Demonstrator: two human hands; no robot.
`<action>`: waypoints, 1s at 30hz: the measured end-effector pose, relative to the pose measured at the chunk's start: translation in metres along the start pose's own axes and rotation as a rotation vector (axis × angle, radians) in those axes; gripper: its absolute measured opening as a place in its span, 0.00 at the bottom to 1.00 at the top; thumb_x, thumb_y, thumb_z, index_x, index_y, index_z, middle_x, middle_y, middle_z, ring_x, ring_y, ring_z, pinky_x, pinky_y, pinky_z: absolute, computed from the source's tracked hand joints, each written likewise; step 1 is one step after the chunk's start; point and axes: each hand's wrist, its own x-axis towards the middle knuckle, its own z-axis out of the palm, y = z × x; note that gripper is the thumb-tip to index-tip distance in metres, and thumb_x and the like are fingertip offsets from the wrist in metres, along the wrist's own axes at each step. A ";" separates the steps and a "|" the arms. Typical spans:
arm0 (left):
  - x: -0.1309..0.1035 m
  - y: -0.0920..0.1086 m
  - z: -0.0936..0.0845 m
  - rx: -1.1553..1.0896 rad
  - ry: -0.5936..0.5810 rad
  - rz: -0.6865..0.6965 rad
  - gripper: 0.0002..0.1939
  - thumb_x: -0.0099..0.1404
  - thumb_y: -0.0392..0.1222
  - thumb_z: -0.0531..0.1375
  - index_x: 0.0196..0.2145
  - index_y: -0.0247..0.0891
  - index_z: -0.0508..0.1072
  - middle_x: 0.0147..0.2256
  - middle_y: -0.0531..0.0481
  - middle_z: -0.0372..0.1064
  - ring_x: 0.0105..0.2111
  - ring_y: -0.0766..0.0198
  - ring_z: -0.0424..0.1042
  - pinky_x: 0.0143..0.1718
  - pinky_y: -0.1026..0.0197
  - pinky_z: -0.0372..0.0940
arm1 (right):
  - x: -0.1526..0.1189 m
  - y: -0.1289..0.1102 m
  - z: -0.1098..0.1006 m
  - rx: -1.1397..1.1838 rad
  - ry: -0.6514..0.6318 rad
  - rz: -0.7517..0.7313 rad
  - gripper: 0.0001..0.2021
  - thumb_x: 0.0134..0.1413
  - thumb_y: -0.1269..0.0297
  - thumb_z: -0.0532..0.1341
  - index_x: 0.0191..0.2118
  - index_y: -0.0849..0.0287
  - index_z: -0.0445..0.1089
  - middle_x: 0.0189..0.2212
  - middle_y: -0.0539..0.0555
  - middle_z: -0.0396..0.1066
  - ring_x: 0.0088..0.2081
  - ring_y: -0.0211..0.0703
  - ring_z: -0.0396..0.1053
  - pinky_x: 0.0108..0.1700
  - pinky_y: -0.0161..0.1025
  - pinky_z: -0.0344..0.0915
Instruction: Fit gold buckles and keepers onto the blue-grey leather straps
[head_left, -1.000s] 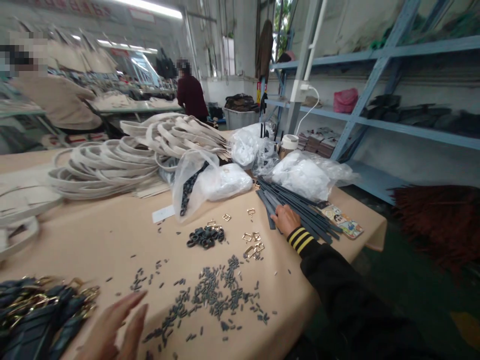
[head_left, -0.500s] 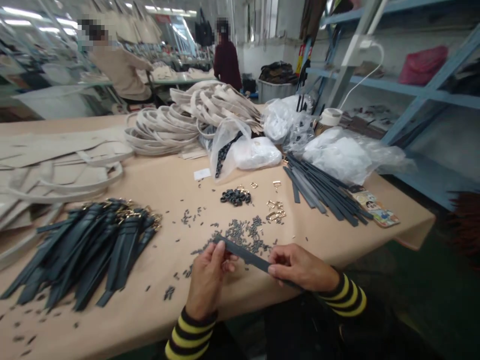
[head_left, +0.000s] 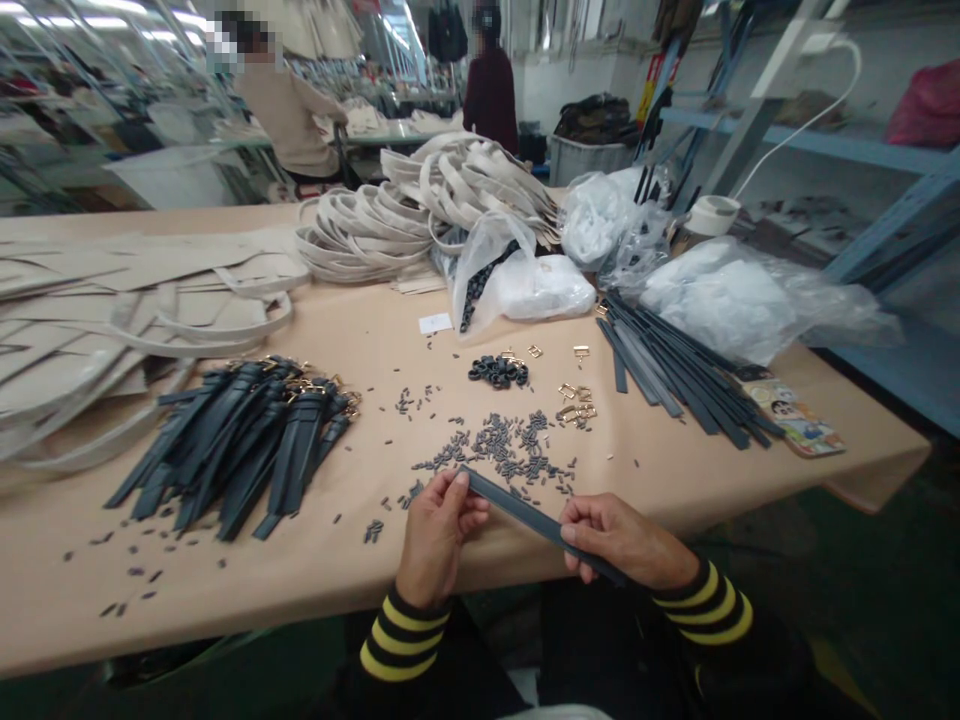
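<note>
Above the table's (head_left: 262, 585) near edge, your left hand (head_left: 433, 545) and right hand (head_left: 634, 542) both pinch one dark strap (head_left: 519, 507), apart from the strap bundle (head_left: 664, 365) and seemingly without a buckle.

Bag-making wkshp: strap bundles (head_left: 480, 185), loose hardware (head_left: 577, 400), hanging bags (head_left: 322, 28)

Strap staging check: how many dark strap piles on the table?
2. Strap pile with gold hardware, left of the left hand; fan of flat strips beyond the right hand, by the plastic bags, which may hide more. Held strip not counted.
</note>
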 end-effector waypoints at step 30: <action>-0.025 -0.008 -0.010 0.423 -0.293 -0.155 0.21 0.59 0.55 0.52 0.20 0.35 0.59 0.12 0.57 0.59 0.10 0.75 0.57 0.11 0.73 0.49 | 0.007 0.007 -0.015 0.687 0.518 -0.261 0.13 0.44 0.60 0.65 0.23 0.64 0.64 0.18 0.45 0.63 0.17 0.24 0.57 0.19 0.22 0.57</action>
